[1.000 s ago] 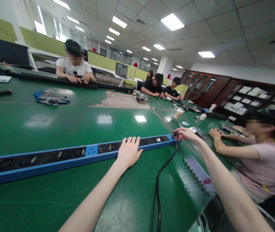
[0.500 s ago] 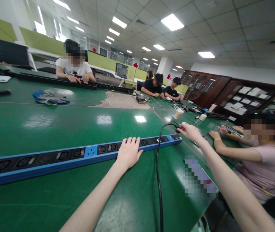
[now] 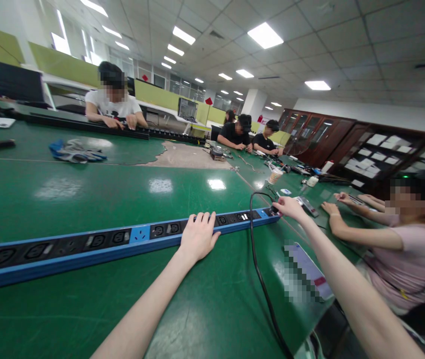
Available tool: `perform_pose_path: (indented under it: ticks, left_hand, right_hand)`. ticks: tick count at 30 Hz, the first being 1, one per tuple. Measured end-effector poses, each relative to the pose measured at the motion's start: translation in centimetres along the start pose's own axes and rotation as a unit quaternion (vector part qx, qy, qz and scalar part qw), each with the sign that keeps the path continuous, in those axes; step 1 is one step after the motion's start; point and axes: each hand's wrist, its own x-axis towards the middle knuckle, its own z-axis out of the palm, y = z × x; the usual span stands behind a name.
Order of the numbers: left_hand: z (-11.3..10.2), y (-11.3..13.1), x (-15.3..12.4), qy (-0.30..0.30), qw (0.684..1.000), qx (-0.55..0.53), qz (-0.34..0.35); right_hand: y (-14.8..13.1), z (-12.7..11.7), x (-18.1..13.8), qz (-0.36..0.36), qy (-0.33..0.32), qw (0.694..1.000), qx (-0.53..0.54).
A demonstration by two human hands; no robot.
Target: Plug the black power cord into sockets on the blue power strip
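A long blue power strip (image 3: 85, 247) with black sockets lies across the green table (image 3: 122, 199). My left hand (image 3: 198, 236) rests flat on the strip's middle, fingers spread over its top. My right hand (image 3: 289, 207) is closed on the plug of a black cable (image 3: 259, 259) at the strip's right end. The cable arches up from the plug and runs down toward the table's near edge.
A person in a pink shirt (image 3: 406, 249) sits at the right, forearms on the table. Other people work at the far side, one at a black strip (image 3: 96, 127). Blue gloves (image 3: 75, 151), a cup (image 3: 275, 175) and small tools lie further off.
My right hand lifted the cable plug off the strip's end, then brought it back down to the end socket. The cable loop shifted right. My left hand stayed still.
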Motion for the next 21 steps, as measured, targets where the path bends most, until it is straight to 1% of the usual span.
perform_pose_path:
  ticks: [5,8,14,16,21]
  left_hand:
    - [0.0,0.1,0.0,0.000,1.000,-0.002,-0.001]
    - [0.1,0.1,0.0,-0.001,1.000,-0.005,-0.002]
    - [0.1,0.1,0.0,-0.010,1.000,-0.011,-0.004]
    - [0.1,0.1,0.0,-0.006,1.000,-0.008,-0.002]
    - [0.1,0.1,0.0,-0.004,1.000,-0.003,-0.002]
  right_hand:
    - [0.3,0.9,0.7,0.020,-0.056,0.998,0.016]
    - [0.0,1.2,1.1,0.031,-0.085,0.995,0.034]
    - [-1.2,2.1,1.4,0.031,-0.088,0.995,0.021]
    - [-1.2,2.1,1.8,0.028,-0.098,0.995,0.013]
    - [-0.1,1.1,3.4,0.010,-0.161,0.987,0.015]
